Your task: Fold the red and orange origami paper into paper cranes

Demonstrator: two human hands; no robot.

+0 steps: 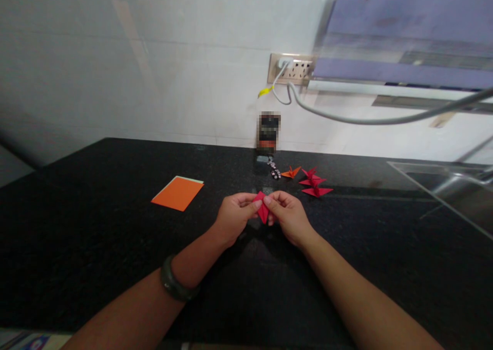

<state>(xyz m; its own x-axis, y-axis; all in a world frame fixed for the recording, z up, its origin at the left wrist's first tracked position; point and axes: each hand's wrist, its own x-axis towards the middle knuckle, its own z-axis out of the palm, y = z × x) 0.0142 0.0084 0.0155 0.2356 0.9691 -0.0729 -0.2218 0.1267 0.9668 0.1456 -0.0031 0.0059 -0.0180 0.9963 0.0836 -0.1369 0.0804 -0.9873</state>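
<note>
A small folded red paper (262, 212), shaped like a narrow diamond, is pinched between both hands just above the dark counter. My left hand (238, 212) grips its left edge, thumb on top and fingers curled behind. On the other side my right hand (288, 214) pinches it the same way. Beyond my right hand stand an orange paper crane (291, 173) and several red paper cranes (317, 191) grouped close together. To the left lies a stack of square paper (177, 194), orange on top with a pale sheet showing beneath.
A phone (268, 134), its screen blurred, leans at the wall with a beaded strap (275, 171) by it. A metal sink (458, 191) is set into the black counter (96, 247) at right. Cables (346, 118) hang from a wall socket (296, 69).
</note>
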